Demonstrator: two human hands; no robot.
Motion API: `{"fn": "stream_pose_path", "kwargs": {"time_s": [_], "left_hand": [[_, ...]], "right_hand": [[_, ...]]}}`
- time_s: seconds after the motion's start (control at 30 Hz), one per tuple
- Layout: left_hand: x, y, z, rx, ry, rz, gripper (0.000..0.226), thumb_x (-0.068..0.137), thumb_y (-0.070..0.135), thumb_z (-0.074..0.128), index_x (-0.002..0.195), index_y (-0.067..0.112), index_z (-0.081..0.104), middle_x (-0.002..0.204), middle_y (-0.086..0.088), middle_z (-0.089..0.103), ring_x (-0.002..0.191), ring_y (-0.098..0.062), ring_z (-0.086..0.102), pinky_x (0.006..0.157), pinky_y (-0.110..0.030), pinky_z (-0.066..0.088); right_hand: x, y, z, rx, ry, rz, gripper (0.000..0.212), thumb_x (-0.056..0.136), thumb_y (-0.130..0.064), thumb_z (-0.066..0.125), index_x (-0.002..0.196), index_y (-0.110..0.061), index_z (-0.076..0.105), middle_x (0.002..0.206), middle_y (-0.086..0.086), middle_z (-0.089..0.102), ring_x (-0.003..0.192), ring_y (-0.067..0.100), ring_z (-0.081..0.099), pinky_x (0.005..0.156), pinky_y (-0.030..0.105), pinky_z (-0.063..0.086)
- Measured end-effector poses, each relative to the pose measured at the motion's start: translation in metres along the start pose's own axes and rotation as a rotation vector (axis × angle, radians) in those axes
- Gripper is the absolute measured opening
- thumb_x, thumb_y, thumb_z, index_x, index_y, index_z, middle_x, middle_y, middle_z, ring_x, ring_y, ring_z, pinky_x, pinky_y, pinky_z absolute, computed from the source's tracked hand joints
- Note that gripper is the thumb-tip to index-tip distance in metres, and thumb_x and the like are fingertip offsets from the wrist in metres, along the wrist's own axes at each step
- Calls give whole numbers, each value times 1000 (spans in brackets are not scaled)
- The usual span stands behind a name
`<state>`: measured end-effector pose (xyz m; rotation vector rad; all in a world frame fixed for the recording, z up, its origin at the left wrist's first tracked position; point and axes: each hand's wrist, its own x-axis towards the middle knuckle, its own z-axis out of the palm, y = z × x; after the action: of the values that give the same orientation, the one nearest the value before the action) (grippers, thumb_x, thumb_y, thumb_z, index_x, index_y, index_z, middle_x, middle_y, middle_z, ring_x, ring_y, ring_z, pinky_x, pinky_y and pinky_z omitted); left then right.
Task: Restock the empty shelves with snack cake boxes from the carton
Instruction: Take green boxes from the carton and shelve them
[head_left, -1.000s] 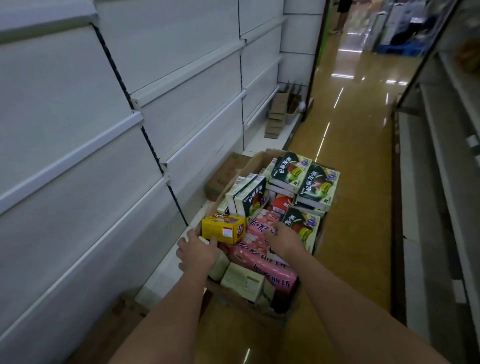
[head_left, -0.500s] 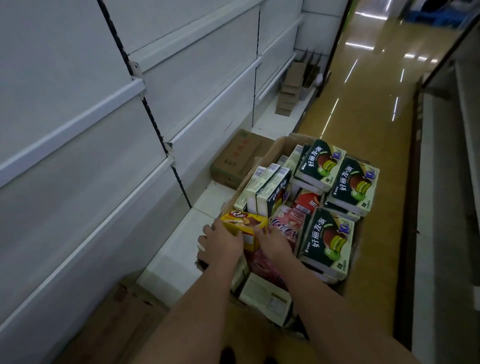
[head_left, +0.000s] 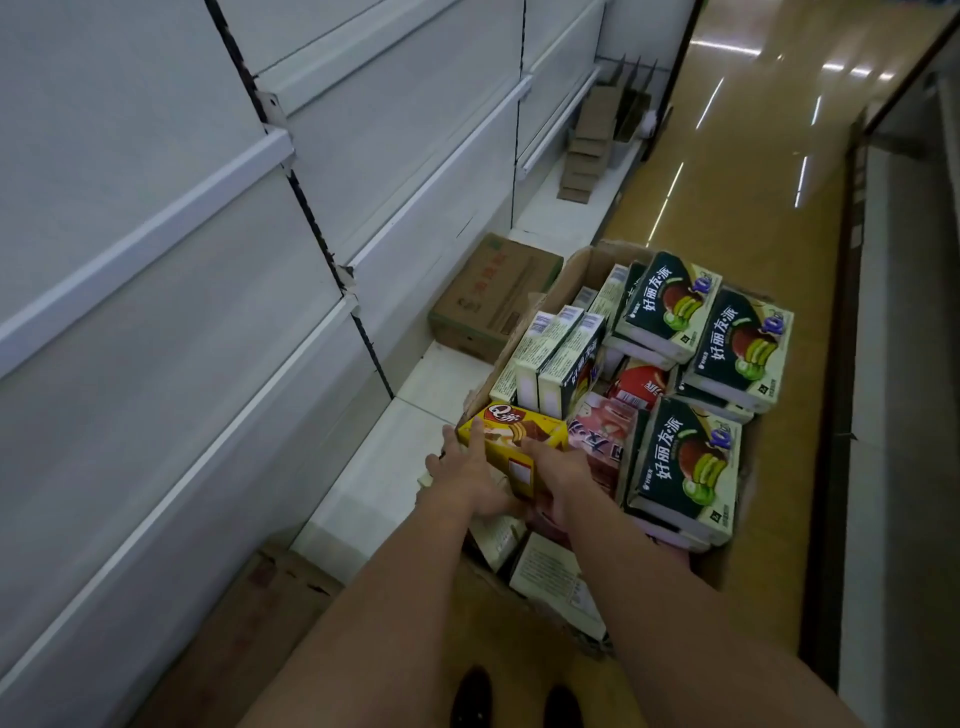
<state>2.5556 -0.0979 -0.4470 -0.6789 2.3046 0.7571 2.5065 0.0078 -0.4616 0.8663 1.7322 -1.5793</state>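
An open cardboard carton (head_left: 576, 273) stands on the aisle floor, packed with snack cake boxes. Dark green boxes (head_left: 685, 467) lie on its right side, pink boxes (head_left: 605, 439) in the middle, pale boxes (head_left: 550, 358) upright at the left. A yellow box (head_left: 511, 431) with a chocolate cake picture is raised at the carton's near left corner. My left hand (head_left: 465, 475) holds its left side and my right hand (head_left: 558, 470) holds its right side. The white shelves (head_left: 208, 312) on the left are bare.
A closed brown carton (head_left: 491, 296) sits on the white base shelf (head_left: 374, 483) beside the open one. Flattened cardboard pieces (head_left: 589, 143) lean further down the shelf. Brown cardboard (head_left: 270, 613) lies near my feet. The shiny aisle floor (head_left: 727, 182) runs ahead; another shelf unit (head_left: 904, 415) lines the right.
Both hands have closed in on the yellow box and tipped it up so its picture face shows. The view has tilted downward and closer to the carton.
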Motion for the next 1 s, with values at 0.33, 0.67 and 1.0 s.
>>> {"fn": "stream_pose_path", "kwargs": {"time_s": [0.33,0.67,1.0], "left_hand": [[-42,3,-22,-201,221,8,94,73,31,76,146,25,18,141,-13,24,132,-33,25,99,-41,37],[-102,60,-33,-847,141,291,52,73,20,82,104,12,41,106,-11,54,75,-19,60,47,-27,49],[-175,136,41,-816,-37,506,55,74,77,40,98,31,58,118,-9,58,108,-32,56,96,-53,45]], "right_hand": [[-46,8,-40,100,70,-140,70,80,-6,70,137,-17,31,125,16,52,99,35,57,75,47,55],[-123,-15,-128,671,-49,-216,38,89,-34,63,116,-10,55,91,6,55,74,19,52,72,34,45],[-177,21,-213,952,-101,-355,45,90,-52,44,117,-19,59,101,7,62,90,25,56,89,40,41]]}}
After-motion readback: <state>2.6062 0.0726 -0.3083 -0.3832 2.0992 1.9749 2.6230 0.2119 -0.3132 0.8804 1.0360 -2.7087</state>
